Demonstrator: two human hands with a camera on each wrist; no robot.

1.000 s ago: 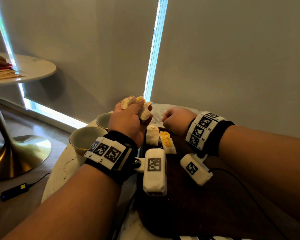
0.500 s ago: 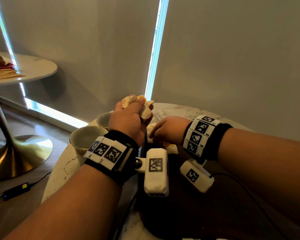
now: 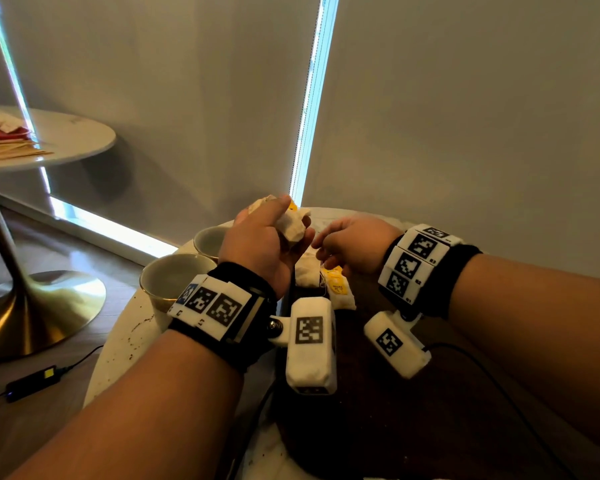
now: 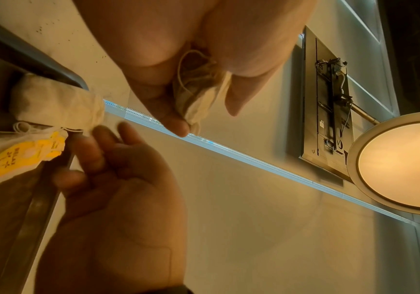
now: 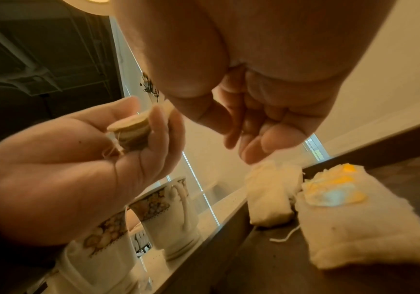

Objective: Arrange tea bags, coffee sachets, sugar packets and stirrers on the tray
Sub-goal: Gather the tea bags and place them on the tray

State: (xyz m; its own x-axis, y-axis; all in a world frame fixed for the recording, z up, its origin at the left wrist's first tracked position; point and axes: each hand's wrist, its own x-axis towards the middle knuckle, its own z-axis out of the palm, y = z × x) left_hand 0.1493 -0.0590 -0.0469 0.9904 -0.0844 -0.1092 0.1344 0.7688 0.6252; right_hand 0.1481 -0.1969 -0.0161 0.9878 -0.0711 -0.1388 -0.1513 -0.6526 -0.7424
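Head view: the left hand [image 3: 260, 240] grips a bunch of tea bags [image 3: 291, 223] above the tray's [image 3: 413, 427] far end. Just beside it, the right hand [image 3: 354, 245] hangs with loosely curled fingers [image 5: 254, 147], holding nothing. Below that hand, two tea bags [image 3: 340, 292] lie side by side on the tray. Two cups [image 3: 174, 277] stand on the tabletop [image 3: 129, 341] left of the tray.

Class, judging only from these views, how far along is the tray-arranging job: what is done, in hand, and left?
Done: two white tea bags lie on the dark wooden tray. In hand: the left hand grips more crumpled white tea bags; the right hand hovers above the tray, fingers loosely curled. Left: coffee sachets, sugar packets and stirrers; none show on the tray.
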